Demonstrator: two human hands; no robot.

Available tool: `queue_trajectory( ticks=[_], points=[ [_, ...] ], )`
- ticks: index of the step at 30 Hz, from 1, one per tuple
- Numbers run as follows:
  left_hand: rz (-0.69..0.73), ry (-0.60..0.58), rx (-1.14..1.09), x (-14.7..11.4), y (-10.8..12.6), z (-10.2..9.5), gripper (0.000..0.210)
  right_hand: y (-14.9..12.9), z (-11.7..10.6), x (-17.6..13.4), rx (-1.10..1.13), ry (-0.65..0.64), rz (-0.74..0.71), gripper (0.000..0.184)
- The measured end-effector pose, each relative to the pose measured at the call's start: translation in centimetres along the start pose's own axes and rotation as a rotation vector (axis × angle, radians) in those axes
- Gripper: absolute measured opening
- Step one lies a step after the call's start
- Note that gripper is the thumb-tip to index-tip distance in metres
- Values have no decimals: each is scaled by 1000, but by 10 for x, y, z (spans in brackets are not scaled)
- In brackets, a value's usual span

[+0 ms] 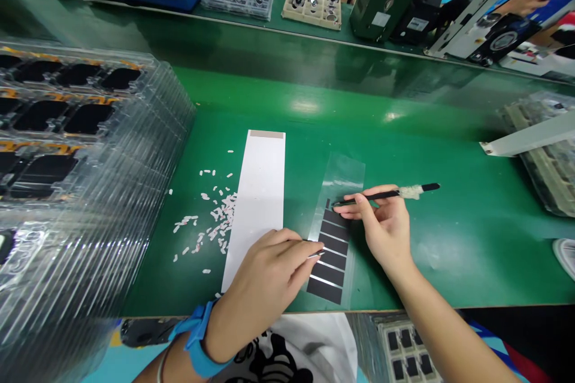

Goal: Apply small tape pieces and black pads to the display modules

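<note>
My left hand, in a blue wrist strap, is closed around a thin pointed metal tool, mostly hidden by the fingers. It hovers over or touches a clear film strip bearing several black rectangular stickers. At the strip's upper right, my right hand pinches a slim black pen-like tool with whitish wrapping near its back end. This tool's tip is by the topmost black piece. Left of the film lies a long white card, partly under my left hand.
Small white pieces lie scattered left of the card. Stacked clear trays of black parts rise at the left. A shelf along the back carries a parts tray and a green box. Another person's hand shows at upper right.
</note>
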State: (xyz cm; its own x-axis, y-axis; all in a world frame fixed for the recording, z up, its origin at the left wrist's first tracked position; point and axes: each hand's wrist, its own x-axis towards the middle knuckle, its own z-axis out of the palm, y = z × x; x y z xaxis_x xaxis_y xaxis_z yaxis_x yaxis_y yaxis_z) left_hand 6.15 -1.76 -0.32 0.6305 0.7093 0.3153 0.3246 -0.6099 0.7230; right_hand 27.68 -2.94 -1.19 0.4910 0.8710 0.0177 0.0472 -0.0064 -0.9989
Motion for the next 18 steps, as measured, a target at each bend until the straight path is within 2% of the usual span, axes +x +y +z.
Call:
queue_trajectory(
  ticks=[4, 6, 8, 12, 18],
  points=[
    [-137, 148, -141, 1, 1, -7, 23, -28, 8, -11, 14, 83, -168, 23],
    [-198, 142, -182, 2, 3, -12, 27, -45, 21, -27, 53, 94, -252, 15],
    [-226, 124, -229, 2, 4, -16, 28, -55, 38, -45, 81, 38, -316, 13],
    [-231, 144, -216, 1, 4, -20, 33, -53, 68, -70, 158, -111, -417, 20],
    [-253, 129, -246, -1, 2, -24, 49, -39, 84, -72, 218, -69, -452, 22]
  ],
)
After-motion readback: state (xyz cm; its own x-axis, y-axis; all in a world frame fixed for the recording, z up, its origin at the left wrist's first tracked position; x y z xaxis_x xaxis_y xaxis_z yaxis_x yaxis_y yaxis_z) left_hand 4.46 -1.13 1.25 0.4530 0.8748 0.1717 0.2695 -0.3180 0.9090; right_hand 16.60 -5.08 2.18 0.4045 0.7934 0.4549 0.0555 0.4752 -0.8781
